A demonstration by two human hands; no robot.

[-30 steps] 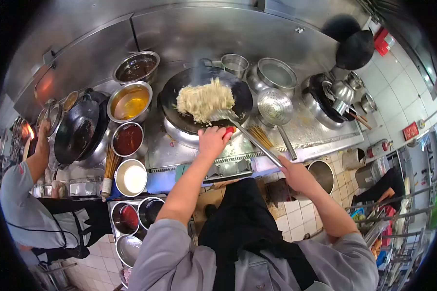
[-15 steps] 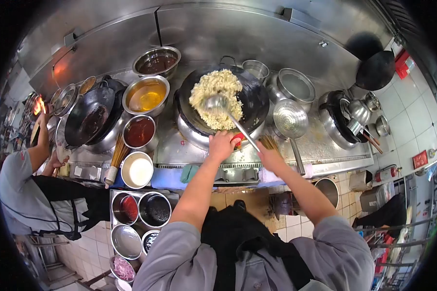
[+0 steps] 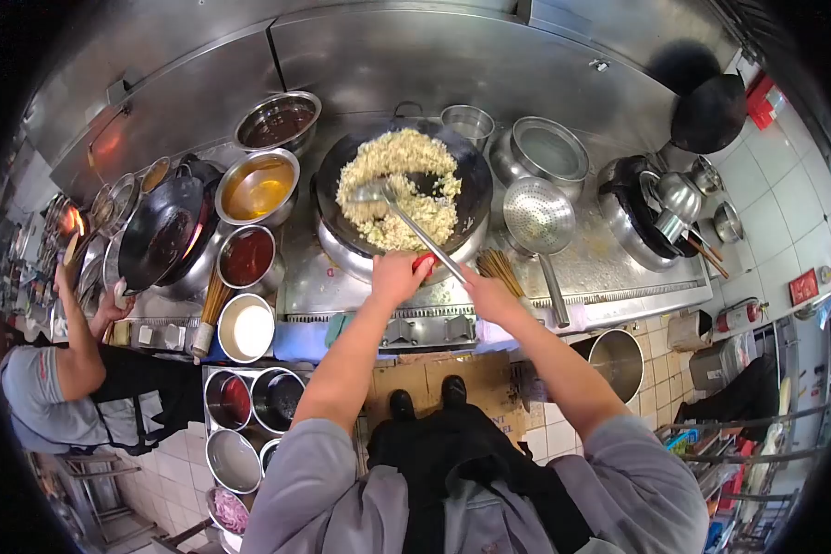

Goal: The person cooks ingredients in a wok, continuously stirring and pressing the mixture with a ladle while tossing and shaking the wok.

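Note:
A black wok (image 3: 475, 180) sits on the burner, with a mass of pale yellow fried rice (image 3: 434, 214) spread in a ring inside it. My left hand (image 3: 399, 277) is closed at the wok's near edge, by a red piece there; the grip itself is partly hidden. My right hand (image 3: 492, 295) grips the long handle of a metal ladle (image 3: 414, 224). The ladle's bowl is down in the left part of the rice.
Left of the wok stand a bowl of yellow oil (image 3: 260, 186), a pot of red sauce (image 3: 246, 258) and a white-filled pot (image 3: 246, 329). A perforated skimmer (image 3: 538, 216) lies to the right. A co-worker (image 3: 83, 369) stands at the far left beside another wok (image 3: 162, 235).
The ladle bowl has moved left through the rice, and my right hand has come closer to my left. Rice that was heaped now lies in a ring. The camera view has shifted slightly.

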